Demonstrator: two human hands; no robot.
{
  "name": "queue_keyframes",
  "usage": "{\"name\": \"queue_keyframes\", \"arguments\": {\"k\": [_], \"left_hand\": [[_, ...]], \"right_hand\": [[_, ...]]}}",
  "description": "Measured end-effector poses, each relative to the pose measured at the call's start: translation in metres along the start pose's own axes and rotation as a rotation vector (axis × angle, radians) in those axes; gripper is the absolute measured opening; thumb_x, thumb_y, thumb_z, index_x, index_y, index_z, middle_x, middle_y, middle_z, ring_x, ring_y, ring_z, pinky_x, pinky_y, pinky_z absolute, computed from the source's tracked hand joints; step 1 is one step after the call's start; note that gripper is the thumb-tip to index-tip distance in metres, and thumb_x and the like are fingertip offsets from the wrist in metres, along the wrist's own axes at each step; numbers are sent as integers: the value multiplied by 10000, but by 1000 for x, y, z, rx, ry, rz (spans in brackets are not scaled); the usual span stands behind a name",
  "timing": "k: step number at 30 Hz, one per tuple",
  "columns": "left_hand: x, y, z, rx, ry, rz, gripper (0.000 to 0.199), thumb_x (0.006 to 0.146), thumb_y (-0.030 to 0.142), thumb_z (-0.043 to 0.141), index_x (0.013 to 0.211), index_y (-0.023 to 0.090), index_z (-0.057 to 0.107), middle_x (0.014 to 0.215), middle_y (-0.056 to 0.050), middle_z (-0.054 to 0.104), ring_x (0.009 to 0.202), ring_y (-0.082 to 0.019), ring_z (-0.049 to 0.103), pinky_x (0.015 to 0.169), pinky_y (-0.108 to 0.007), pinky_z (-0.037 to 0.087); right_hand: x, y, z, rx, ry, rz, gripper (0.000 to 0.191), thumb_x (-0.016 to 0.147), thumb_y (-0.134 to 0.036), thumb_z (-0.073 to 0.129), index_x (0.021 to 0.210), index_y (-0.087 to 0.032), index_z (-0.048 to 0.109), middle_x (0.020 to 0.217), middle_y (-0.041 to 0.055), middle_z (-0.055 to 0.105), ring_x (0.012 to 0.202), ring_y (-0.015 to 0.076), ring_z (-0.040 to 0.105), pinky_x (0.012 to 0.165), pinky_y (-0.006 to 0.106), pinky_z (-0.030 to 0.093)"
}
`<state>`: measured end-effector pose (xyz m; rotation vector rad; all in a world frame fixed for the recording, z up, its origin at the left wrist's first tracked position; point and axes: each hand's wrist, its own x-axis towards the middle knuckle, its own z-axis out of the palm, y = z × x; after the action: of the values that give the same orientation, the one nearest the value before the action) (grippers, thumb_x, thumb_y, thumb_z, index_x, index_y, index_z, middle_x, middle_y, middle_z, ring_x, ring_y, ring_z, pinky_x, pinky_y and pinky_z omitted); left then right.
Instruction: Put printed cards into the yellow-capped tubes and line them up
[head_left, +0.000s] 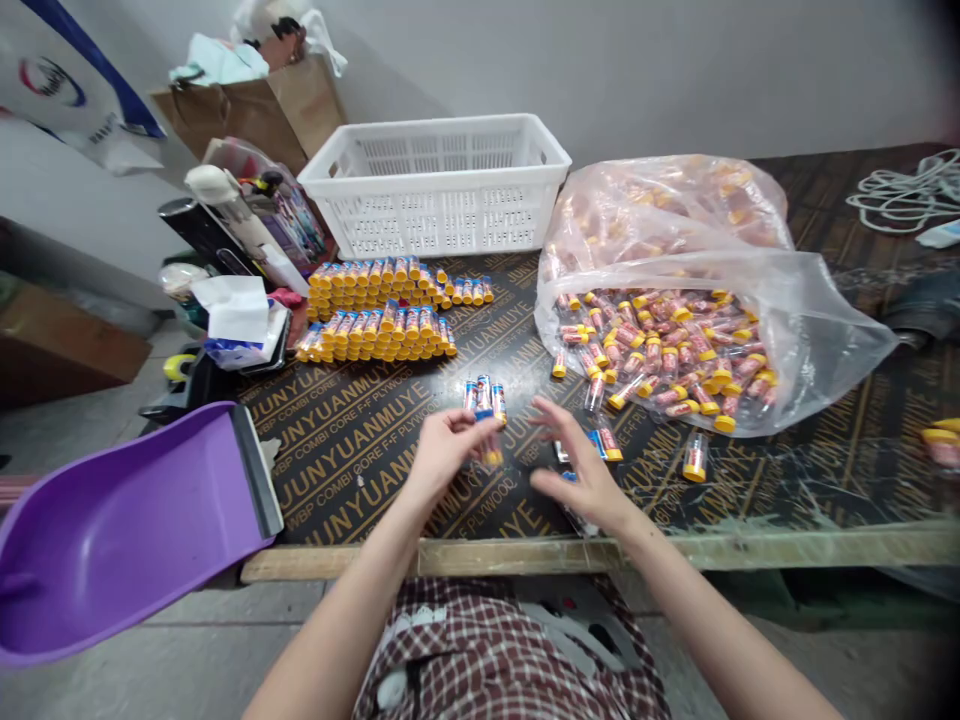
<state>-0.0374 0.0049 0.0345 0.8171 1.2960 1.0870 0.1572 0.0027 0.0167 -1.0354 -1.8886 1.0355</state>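
Observation:
My left hand (450,450) pinches a small clear tube (491,450) with a yellow cap, its end blurred. Just beyond it, a few blue-labelled tubes (484,390) stand on the dark plywood table. My right hand (577,465) is apart from it, fingers spread, nothing between them. Beside that hand lie a red-labelled tube with a yellow cap (609,443) and some blue-and-white pieces partly hidden by the fingers. Farther right, a clear tube (695,458) stands alone. Stacked rows of yellow-capped tubes (375,335) lie at the back left.
A white basket (442,210) stands at the back. An open plastic bag (817,330) spills many red-labelled tubes (660,350). At left are a purple dustpan (135,520), bottles and a tissue pack (236,320). Coiled cable (900,190) lies far right; the wooden table edge (337,560) is nearest.

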Motion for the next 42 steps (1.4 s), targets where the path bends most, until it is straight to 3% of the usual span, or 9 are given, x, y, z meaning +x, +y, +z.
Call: {"name": "queue_keyframes", "arguments": {"k": [3,8,13,17,26,30,35,38,42], "left_hand": [[46,11,-29,304,271,134,373,508,359,841,756,170,636,500,20,581,492,-142,549,516,-230,402],[91,1,-48,721,277,161,356,500,396,840,685,190,617,539,-15,590,616,-201,591,617,-263,403],[94,-11,-44,1055,248,300,354,744,480,645,949,191,659,854,-109,667,853,-261,608,765,-329,421],[101,-14,-34,1108,9,555,372,863,295,504,1226,241,563,1277,-106,557,1173,-257,478,980,-391,344],[99,-19,-34,1070,-195,542,382,795,296,610,1168,215,613,1113,-108,654,1060,-269,551,945,-404,385],[86,-13,-39,1077,-122,603,352,811,292,589,1154,218,614,1244,-115,589,1172,-285,488,1015,-452,320],[40,-8,-2,837,129,646,205,840,304,542,969,215,676,1064,-96,651,1022,-251,554,927,-380,383],[8,-27,40,819,-90,418,176,772,383,634,777,212,677,812,-74,667,803,-233,586,740,-323,418],[-14,-55,73,1083,-251,219,209,713,397,697,726,198,633,758,-45,651,750,-220,581,640,-282,364]], "right_hand": [[46,22,9,-145,128,246,459,839,-370,525,1245,-156,519,1029,103,630,834,196,612,748,347,502],[91,44,30,-219,35,271,573,646,-179,693,1204,-126,575,560,-47,552,546,147,536,598,275,431],[102,50,32,-262,8,300,577,642,-149,688,1207,-110,578,568,-54,541,558,136,524,581,248,401],[106,51,29,-274,-45,304,500,668,-125,663,1165,-131,614,573,-54,552,544,117,512,558,221,391],[93,43,30,-348,-48,294,407,716,-159,640,1122,-140,640,641,-11,624,581,138,558,580,231,422],[91,37,20,-420,-1,263,368,777,-276,649,1131,-175,627,836,47,662,753,180,611,704,269,465],[103,52,-28,-553,208,324,451,835,-299,598,1241,-121,518,1154,204,530,1151,356,465,961,480,345],[104,61,-43,-538,193,326,390,786,-133,599,1174,-110,567,1082,198,555,1122,373,485,961,510,336],[81,52,-46,-468,212,275,442,788,-40,492,1219,-121,541,1144,181,543,1121,320,508,975,475,358]]}}
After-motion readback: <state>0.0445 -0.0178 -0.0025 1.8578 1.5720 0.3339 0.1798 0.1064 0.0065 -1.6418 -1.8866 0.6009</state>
